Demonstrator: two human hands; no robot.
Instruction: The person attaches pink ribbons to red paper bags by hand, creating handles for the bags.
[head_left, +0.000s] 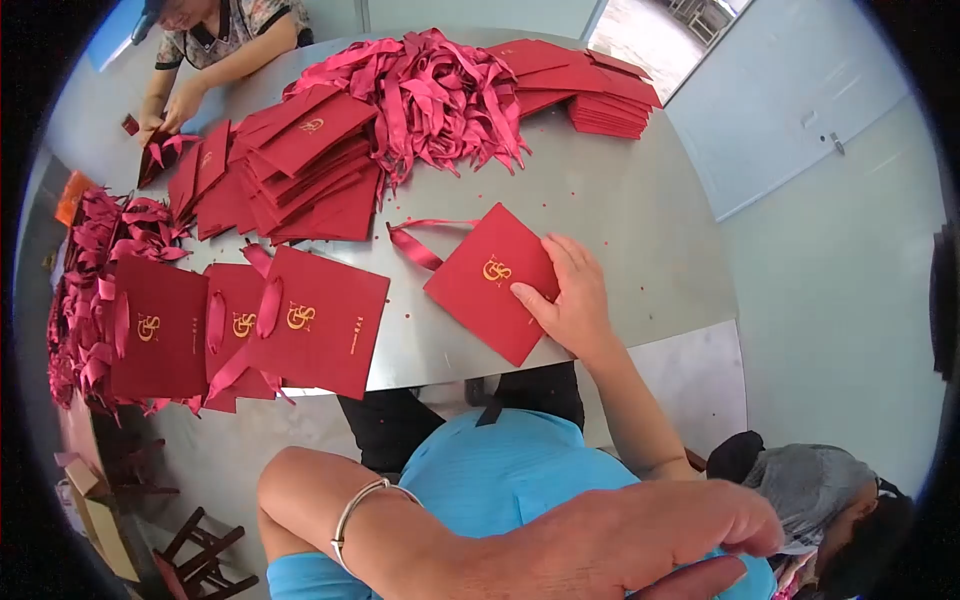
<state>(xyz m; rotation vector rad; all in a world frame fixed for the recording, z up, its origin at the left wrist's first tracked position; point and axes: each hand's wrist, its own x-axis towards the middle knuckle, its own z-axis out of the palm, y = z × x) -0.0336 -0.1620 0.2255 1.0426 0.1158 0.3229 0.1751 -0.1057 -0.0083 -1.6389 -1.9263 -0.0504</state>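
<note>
A red gift bag (pixel 480 265) with a gold emblem lies tilted on the table. Its pink ribbon handle (pixel 415 245) trails off to the left. At its right edge is my right hand (pixel 580 300), the thumb over the front face and the other fingers along the edge. My left hand (pixel 640 530) is raised close to the camera, below the table edge. Its fingers are bent, with a gap to the thumb, and no object shows in it; the palm is hidden. To the left stand several red bags with ribbon handles, the nearest bag (pixel 325 325) in front.
A heap of pink ribbons (pixel 430 100) lies on the metal table (pixel 650 230) between stacks of red bags (pixel 315 165) and more bags (pixel 610 110). A person (pixel 230 45) works at the far left; another person (pixel 820 490) is at lower right. A wooden stool (pixel 205 550) stands at lower left.
</note>
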